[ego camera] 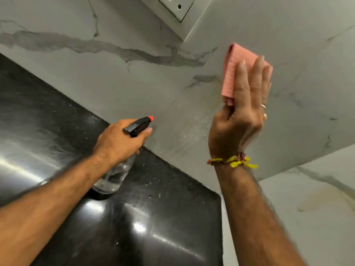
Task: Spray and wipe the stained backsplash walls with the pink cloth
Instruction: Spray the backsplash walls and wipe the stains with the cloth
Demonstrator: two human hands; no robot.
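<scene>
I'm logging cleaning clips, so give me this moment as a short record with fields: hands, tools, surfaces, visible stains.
left hand: grips spray bottle, nozzle toward the wall
right hand: fingers straight, presses pink cloth on backsplash wall
cloth: folded
counter: black, glossy, specked
stains: yellowish patch on the wall at lower right
other: socket plate above

Dim, even indoor light. Bright white glare streaks on the glossy black surface (153, 217). Right forearm (255, 217) edges motion-blurred. Wide-angle lens bends the wall (115, 77) lines near frame edges. Overall soft, grainy.
</scene>
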